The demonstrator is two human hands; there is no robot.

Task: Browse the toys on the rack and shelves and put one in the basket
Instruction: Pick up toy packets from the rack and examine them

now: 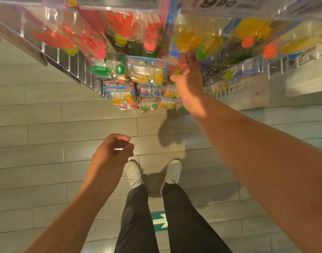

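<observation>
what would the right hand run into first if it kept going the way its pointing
Probably the hanging blister packs on the wire rack: the right hand already reaches in among them, fingertips at a red and yellow pack. Whether it touches one yet is unclear.

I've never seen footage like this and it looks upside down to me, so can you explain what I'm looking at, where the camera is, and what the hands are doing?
There is only one picture, taken by a wide-angle camera worn on a person's head, looking steeply down. That is why you see their own legs and white shoes on the tiled floor, with no machine involved. At the top hangs a wire rack of toys in clear blister packs, under a price sign. The right hand reaches into the packs; its fingers are hidden among them, so I cannot tell whether it grips one. The left hand hangs loosely curled over the floor, with nothing clearly in it. No basket shows.
</observation>
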